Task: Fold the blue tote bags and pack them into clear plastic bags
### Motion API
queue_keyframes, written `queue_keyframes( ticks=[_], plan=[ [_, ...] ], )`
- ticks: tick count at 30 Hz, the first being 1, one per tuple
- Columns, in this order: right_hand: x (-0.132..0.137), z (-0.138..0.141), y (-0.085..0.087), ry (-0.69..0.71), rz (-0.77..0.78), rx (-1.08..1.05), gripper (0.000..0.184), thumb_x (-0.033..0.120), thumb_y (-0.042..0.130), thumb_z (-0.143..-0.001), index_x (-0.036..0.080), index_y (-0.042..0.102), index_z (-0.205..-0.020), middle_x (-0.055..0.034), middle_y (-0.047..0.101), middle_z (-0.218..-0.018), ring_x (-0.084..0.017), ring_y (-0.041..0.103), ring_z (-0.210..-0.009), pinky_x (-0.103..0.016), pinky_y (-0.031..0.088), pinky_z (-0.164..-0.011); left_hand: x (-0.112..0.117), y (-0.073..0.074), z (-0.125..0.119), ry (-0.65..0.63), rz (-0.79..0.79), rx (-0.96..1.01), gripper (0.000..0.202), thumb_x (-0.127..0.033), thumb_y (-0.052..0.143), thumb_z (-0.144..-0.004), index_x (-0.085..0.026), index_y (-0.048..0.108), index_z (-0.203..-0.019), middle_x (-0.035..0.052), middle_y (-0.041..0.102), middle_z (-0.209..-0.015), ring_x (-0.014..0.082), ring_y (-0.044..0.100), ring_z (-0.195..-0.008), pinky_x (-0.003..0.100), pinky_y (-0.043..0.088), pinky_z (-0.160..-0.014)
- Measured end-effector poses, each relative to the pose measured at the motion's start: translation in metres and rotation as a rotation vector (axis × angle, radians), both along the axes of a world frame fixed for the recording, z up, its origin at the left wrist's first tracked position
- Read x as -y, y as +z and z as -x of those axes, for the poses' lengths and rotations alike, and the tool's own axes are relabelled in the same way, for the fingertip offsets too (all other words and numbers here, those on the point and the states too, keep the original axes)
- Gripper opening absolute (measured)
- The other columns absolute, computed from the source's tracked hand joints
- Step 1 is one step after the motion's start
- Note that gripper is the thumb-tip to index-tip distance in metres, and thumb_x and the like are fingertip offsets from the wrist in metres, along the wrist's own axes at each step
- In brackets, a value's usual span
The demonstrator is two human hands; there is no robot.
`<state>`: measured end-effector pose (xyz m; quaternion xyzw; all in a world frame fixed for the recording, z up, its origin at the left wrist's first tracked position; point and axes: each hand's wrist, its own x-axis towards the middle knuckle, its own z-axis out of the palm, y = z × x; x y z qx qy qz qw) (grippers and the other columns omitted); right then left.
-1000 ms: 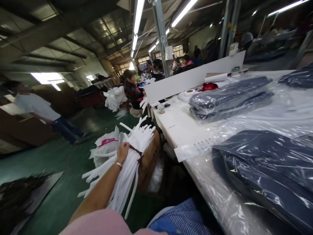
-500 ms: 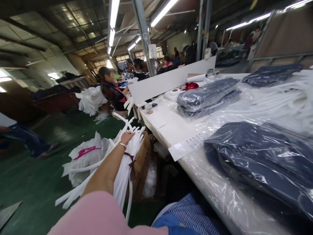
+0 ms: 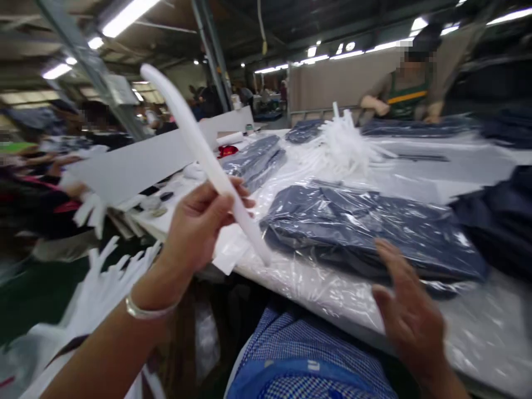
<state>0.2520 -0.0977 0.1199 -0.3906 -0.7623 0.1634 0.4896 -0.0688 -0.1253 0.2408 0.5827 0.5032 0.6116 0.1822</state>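
Observation:
My left hand [image 3: 203, 221] is closed around a long white foam tube [image 3: 195, 138], lifted in front of me with its upper end pointing up and to the left. My right hand [image 3: 409, 307] has its fingers and thumb apart and holds nothing. It hovers by the near edge of a dark blue folded garment in a clear plastic bag [image 3: 353, 227], which lies on the table [image 3: 286, 282]. I cannot tell whether the fingertips touch the bag. A bundle of similar white tubes [image 3: 112, 282] stands at the lower left, below table height.
More white tubes [image 3: 344, 141] lie heaped on the table's far side. Another bagged garment [image 3: 257, 158] sits behind the nearest one, and dark cloth [image 3: 502, 216] lies at the right. A co-worker [image 3: 409, 88] stands across the table. A white board [image 3: 137, 160] borders the left side.
My left hand has come up from the bundle of tubes beside the table, now with one tube in it. The view has swung right. My right hand has come into sight.

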Motion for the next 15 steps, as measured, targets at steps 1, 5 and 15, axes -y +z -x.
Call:
queue_keyframes(
  ticks=[1,5,15],
  plan=[
    [0.004,0.01,0.008,0.1,0.058,-0.064,0.056,0.048,0.044,-0.099,0.035,0.032,-0.153,-0.004,0.04,-0.154,-0.033,0.037,-0.141,-0.06,0.031,-0.116,-0.004,-0.001,-0.04,-0.182,0.035,-0.013,0.03,-0.042,0.061,-0.091,-0.02,0.067,-0.112,0.0016,0.07,-0.097,0.0158,0.071,-0.084,0.035,0.062,-0.078],
    [0.009,0.022,0.038,0.276,0.274,-0.352,0.068,0.052,0.053,-0.095,0.034,0.026,-0.155,-0.0073,0.061,-0.128,-0.022,0.067,-0.092,-0.04,0.06,-0.077,-0.028,-0.018,-0.145,-0.605,0.024,-0.166,0.027,-0.042,0.06,-0.092,-0.021,0.071,-0.106,0.0041,0.071,-0.108,0.0184,0.068,-0.099,0.034,0.061,-0.084],
    [0.087,-0.135,0.018,-0.507,0.337,-0.697,0.028,0.046,0.065,-0.088,0.03,0.07,-0.111,-0.0036,0.061,-0.082,-0.015,0.05,-0.059,-0.028,0.046,-0.048,-0.1,-0.185,-0.151,-0.497,-0.041,-1.023,0.054,-0.04,0.076,-0.079,-0.023,0.06,-0.128,0.0087,0.066,-0.124,0.0262,0.06,-0.113,0.039,0.053,-0.095]
  ],
)
